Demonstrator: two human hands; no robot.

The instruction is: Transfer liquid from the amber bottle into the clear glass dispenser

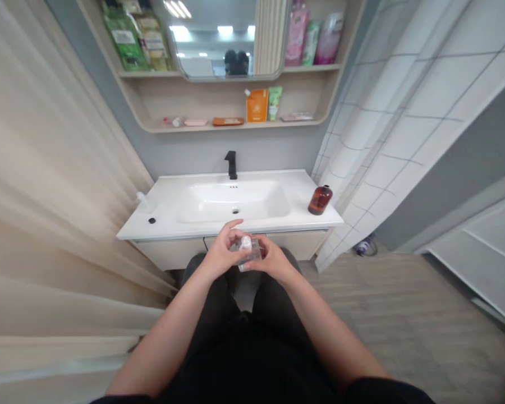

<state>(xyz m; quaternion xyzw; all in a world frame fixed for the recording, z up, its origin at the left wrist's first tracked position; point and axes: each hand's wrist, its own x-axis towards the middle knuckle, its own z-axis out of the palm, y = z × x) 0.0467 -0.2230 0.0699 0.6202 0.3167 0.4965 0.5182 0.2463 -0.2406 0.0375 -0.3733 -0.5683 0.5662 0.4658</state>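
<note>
Clear plastic container (251,252) with white cap (246,243), pressed between the curled left hand (221,252) and right hand (274,264).

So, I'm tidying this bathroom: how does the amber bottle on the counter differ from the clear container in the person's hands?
The amber bottle is dark brown, while the clear container is see-through with a white cap. The amber bottle stands upright on the white basin counter, while the clear container sits between the left hand and right hand in front of it. Both look like toiletry containers.
</note>
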